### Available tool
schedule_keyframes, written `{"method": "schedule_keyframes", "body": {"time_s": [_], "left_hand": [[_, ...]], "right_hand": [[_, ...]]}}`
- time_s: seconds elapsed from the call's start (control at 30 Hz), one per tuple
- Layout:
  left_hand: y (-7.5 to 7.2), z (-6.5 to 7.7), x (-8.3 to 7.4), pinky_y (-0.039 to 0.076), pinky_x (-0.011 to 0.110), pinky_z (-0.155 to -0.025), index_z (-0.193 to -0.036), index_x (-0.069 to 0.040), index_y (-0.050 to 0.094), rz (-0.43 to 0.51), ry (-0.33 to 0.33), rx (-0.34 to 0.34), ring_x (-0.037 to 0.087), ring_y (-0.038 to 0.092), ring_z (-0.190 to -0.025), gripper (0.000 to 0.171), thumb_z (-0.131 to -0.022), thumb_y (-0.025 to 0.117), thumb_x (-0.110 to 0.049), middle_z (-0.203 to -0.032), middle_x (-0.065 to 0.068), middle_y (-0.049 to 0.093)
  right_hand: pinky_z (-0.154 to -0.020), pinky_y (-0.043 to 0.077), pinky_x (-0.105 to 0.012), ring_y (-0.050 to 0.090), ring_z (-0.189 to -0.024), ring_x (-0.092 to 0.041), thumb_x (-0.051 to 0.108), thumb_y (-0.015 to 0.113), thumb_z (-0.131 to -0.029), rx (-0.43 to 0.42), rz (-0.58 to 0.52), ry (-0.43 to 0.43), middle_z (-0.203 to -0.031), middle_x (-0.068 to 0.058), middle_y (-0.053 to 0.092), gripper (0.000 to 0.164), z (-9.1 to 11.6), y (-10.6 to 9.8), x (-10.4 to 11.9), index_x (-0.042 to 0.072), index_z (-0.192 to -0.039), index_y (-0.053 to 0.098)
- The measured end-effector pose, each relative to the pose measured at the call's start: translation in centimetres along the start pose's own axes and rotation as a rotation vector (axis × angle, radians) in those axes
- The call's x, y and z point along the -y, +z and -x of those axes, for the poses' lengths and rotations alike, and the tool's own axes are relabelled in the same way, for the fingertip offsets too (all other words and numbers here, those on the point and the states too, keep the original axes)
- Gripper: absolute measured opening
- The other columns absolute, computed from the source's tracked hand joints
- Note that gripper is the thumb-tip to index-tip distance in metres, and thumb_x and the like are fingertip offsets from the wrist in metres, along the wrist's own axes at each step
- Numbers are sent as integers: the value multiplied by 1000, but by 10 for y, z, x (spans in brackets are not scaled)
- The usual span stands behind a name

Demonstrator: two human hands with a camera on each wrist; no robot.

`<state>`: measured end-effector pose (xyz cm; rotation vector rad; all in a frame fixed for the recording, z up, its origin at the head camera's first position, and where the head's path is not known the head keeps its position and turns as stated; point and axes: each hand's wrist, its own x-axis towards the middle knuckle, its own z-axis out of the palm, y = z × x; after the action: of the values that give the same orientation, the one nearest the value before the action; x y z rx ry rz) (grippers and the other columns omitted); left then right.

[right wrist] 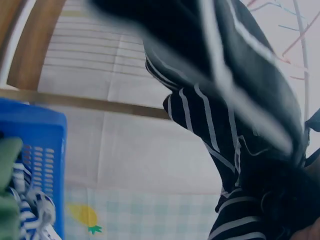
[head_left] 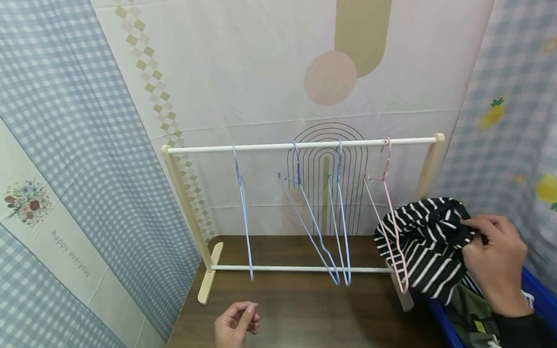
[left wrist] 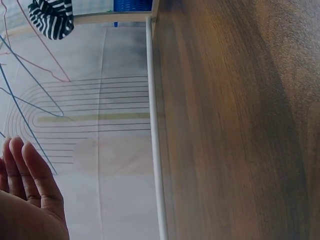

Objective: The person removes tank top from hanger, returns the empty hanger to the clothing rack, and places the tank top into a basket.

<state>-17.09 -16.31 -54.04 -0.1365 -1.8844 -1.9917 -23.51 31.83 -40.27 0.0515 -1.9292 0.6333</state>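
Observation:
A black-and-white striped garment (head_left: 428, 239) hangs bunched from my right hand (head_left: 495, 257), which pinches its upper edge; its exact kind cannot be made out. In the right wrist view the striped cloth (right wrist: 215, 110) fills much of the frame. A pink hanger (head_left: 399, 241) on the rack's top rail (head_left: 267, 147) stands in front of the garment's left part. My left hand (head_left: 236, 328) holds nothing, its fingers loosely bent, low in front of the rack. Blue hangers (head_left: 246, 223) hang along the same rail.
At the lower right, a blue basket (head_left: 439, 323) holds a green garment (head_left: 470, 311) and other clothes. The rack's wooden foot (head_left: 210, 275) rests on the brown table (head_left: 305, 320). Patterned cloth (head_left: 235, 66) surrounds the back and sides.

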Motion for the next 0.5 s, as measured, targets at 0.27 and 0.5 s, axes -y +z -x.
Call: {"method": "schedule_keyframes", "body": {"time_s": [0.27,0.5], "left_hand": [[-2,1,3,62,27,-51,-95,10,70,21,-6,-16,3,66,-61,9,-100,63,8,-71,-8,69],[-3,3,3,61,26,-50,-96,18,66,43,15,-9,2,67,-61,10,-100,62,9,-72,-10,69]], "right_hand": [[-82,38,-46,53,-99,-53,-9,36,-97,-23,7,-45,-110,-38,61,38,-24,-9,-12,-16,-103,72],[-87,35,-66,48,-105,-58,-13,33,-95,-48,67,-79,-115,-41,57,38,-43,-21,-17,-20,-109,68]]}}
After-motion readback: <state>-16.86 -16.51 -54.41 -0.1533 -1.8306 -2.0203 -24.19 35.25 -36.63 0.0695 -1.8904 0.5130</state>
